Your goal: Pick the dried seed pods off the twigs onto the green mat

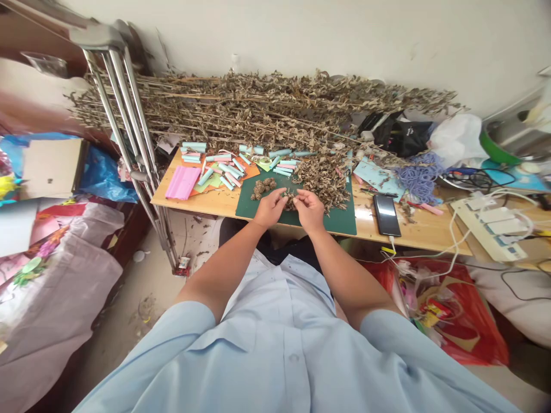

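Dark green flat cutting mat (344,222) on table. Over its near edge, left hand (270,209) and right hand (309,211) close together, fingertips pinching small brown dried-leaf bit (290,199). On mat's left part: clump of brown crumpled dried-leaf balls (263,187). On its right part: loose heap of brown dried leaves (326,179). Left of mat: pale blue and pink paper tubes (232,171), flat bright pink paper stack (183,182). Right: black rectangular phone (386,215), cable plugged in. Behind mat: long brown dried leafy stalks (241,103).
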`<state>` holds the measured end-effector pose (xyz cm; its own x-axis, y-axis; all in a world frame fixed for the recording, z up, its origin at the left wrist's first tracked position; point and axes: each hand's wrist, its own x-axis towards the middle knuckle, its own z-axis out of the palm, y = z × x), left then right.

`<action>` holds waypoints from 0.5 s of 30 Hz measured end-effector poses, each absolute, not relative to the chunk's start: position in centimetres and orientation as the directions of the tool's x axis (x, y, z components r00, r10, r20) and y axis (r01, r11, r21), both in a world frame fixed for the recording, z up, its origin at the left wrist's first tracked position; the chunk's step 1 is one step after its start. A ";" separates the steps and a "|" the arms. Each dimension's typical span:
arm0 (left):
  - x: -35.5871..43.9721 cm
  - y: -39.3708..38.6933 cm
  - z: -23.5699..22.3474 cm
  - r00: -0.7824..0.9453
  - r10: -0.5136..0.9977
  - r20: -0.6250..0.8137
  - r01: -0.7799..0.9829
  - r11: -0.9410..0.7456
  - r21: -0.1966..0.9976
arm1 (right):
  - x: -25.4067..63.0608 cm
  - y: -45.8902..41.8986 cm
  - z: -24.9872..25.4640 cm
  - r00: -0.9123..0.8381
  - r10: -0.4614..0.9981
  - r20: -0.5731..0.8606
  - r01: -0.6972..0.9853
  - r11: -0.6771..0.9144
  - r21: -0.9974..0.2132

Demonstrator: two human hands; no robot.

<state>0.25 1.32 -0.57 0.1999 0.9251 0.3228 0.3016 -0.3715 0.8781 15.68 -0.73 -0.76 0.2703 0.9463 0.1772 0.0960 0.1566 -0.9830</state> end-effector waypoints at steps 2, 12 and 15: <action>0.2 1.3 -0.5 0.236 0.909 0.343 0.282 -0.402 0.871 | 15.4 -0.7 -0.8 0.264 0.943 0.204 0.127 0.176 -0.976; 0.1 1.1 0.0 0.279 0.901 0.333 0.352 -0.418 0.837 | 15.2 -0.9 0.1 0.190 0.942 0.277 0.297 0.214 -0.931; 0.1 1.1 0.0 0.284 0.902 0.325 0.360 -0.414 0.836 | 15.8 -0.4 0.2 0.215 0.935 0.283 0.316 0.208 -0.926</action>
<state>0.15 1.11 0.05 0.2838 0.9022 0.3248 0.3602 -0.4142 0.8359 15.82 -0.40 0.22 0.2149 0.9346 0.2835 0.3164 0.2080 -0.9255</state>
